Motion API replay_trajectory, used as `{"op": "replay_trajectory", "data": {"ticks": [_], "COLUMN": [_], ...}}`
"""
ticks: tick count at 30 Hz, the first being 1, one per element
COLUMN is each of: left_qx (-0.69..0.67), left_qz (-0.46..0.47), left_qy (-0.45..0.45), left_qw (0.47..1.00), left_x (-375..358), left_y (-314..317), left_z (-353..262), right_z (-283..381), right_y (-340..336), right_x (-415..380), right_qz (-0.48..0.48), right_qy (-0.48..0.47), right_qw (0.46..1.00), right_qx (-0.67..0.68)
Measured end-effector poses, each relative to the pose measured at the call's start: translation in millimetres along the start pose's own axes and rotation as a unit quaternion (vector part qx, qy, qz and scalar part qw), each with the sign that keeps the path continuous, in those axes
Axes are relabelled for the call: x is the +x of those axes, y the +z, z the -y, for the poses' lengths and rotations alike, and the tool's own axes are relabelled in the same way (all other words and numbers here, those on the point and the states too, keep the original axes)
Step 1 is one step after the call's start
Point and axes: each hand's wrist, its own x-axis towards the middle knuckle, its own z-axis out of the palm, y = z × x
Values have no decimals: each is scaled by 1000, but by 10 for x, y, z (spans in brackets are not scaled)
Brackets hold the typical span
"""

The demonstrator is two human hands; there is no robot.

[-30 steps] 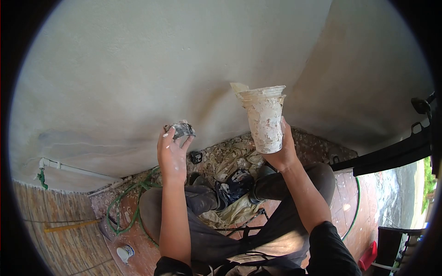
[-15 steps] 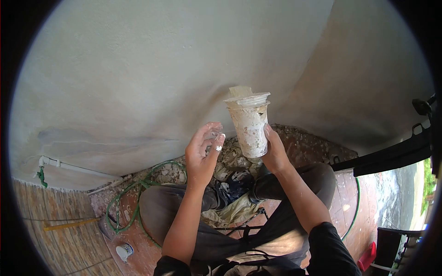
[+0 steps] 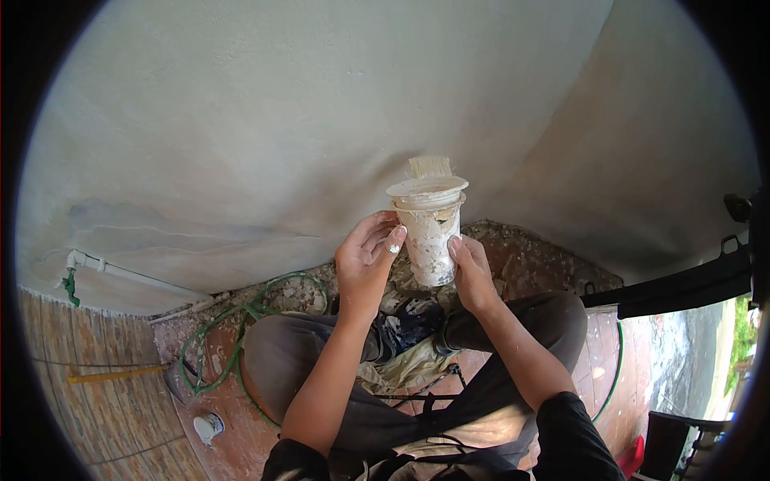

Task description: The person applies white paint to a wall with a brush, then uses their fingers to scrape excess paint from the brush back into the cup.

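A white plastic cup (image 3: 433, 248), crusted with dried paint or plaster, is held nearly upright in front of the wall. My right hand (image 3: 475, 276) grips its right side, thumb across the front. My left hand (image 3: 365, 256) is at the cup's upper left, thumb against the side and fingers curled toward the back; white residue marks the thumb. A second rim (image 3: 427, 188) sits at the cup's mouth, like another cup or a lid stacked in it. Pale brush bristles (image 3: 431, 167) stick up behind that rim; the brush's handle is hidden.
A smooth plastered wall (image 3: 241, 120) rises ahead. Crumpled sheeting (image 3: 413, 365) and debris lie by my feet. To the left are a green hose (image 3: 241, 345), a white pipe with a tap (image 3: 72, 280) and a small white container (image 3: 208, 427). A black object (image 3: 674, 284) juts in at right.
My left hand has come right to the cup, from apart to touching it. The cup has dropped slightly and stands straighter, and more of the bristles shows above its rim.
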Motion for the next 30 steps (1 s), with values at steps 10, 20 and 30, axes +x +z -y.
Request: {"op": "replay_trajectory", "data": {"ticks": [10, 20, 30], "left_qx": [-17, -39, -52], "left_qz": [-4, 4, -8], "left_qy": [20, -35, -14], "left_qw": [1000, 999, 999], "left_x": [5, -26, -10], "left_y": [-66, 12, -44], "left_z": [117, 52, 177], "right_z": [0, -76, -78], "right_y": [3, -51, -55], "right_x": [-14, 11, -10], "right_qz": [5, 12, 27], "right_qy": [10, -30, -48], "right_qw": [1000, 997, 993], "right_qx": [-5, -69, -104]}}
